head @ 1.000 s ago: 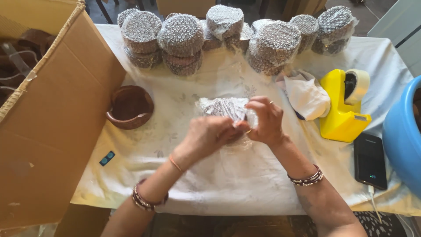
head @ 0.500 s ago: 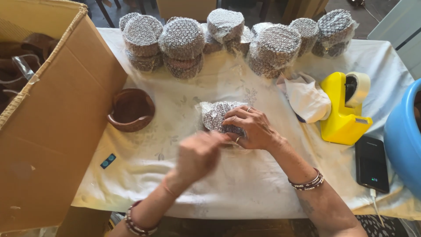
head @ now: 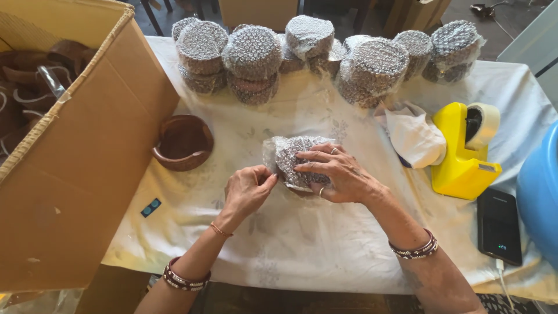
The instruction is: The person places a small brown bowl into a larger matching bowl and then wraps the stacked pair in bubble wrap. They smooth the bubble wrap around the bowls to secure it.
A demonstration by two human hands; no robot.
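The right hand (head: 337, 174) lies flat, fingers spread, on top of a bubble-wrapped bundle (head: 293, 160) that rests on the cloth-covered bench (head: 302, 244). The palm presses down rather than closing around it; this pins the loose wrap against the object inside, apparently so the covering cannot spring open. The left hand (head: 247, 189) sits just beside the bundle's near-left edge, fingers curled, fingertips touching the wrap's margin. Whether it pinches a flap of wrap or a strip of tape cannot be told.

Directly beyond the hands stands a row of finished wrapped bundles (head: 314, 52), stacked two high in places, along the far edge of the bench. Their position keeps them clear of the working area.

To the left of the left hand, an unwrapped brown wooden bowl (head: 183, 142) stands upright on the cloth, close at hand. Further left, a large open cardboard box (head: 75, 174) holds more brown bowls.

To the right of the right hand lies a crumpled white cloth (head: 415, 136), and just beyond it a yellow tape dispenser (head: 462, 151), upright with the roll facing the worker, within easy reach of the right hand. Further right, a black phone (head: 499, 227) lies flat with a cable attached, next to the edge of a blue tub (head: 537, 192).
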